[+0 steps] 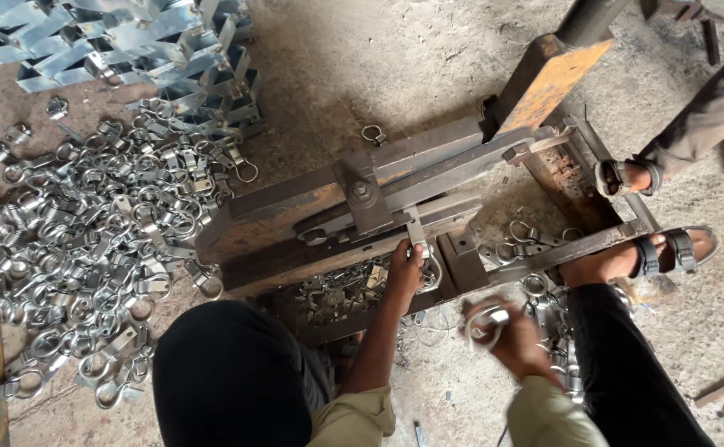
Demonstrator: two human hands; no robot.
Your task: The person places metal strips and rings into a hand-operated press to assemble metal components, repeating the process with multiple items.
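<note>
Crouching over a rusty steel press jig (378, 207) set on the concrete floor (362, 58), one person works with bare hands.

- Left hand (406, 266): reaches to the near edge of the jig, fingers closed around a metal ring clamp (430, 269) seated under the jig's small vertical tab; the clamp touches the jig.
- Right hand (507, 335): held low, nearer the person than the jig and to its right, clenched on a second shiny ring piece (488, 319); motion blur hides the exact grip.
- Loose clamps (341, 294): a small heap lies in the hollow under the jig's near edge, just beside the left forearm.
- Large clamp pile (88, 248): spread over the floor left of the jig, bright zinc-coloured rings with flat tabs.
- Folded sheet-metal brackets (130, 45): stacked beyond that pile, far left of the jig.
- Single clamp (372, 134): lies alone on the floor just beyond the jig.
- Orange-brown lever block (548, 79): rises from the jig's far right end.
- Sandalled foot (660, 252): rests on the jig's right frame; another person's sandalled foot (622, 175) stands just beyond it.
</note>
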